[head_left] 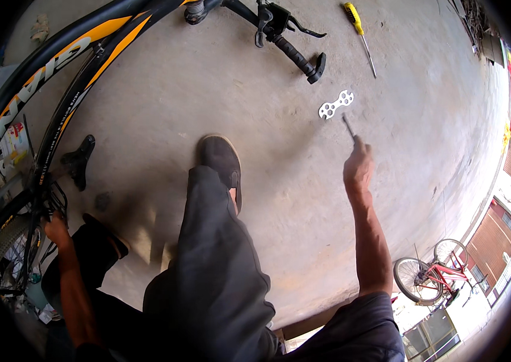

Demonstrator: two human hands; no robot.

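While the head view shows the right hand (359,166) gripping a slim tool (347,125) near the flat spanner (335,105), I cannot tell whether the left hand (57,230), at the bicycle (65,117), is closed. Likely metal, the tool should handle light and stiff, best held at its rear end.

Grey floor (294,241), apparently windows (430,335) beyond

In our right hand (359,168) we grip a slim dark tool (349,127), blurred, its shaft pointing forward; just beyond that hand lies a flat, silvery, dumbbell-shaped wrench (328,110) pierced with holes; at our left hand (57,230) is a black-and-orange bicycle (65,120), its frame reaching forward past it.
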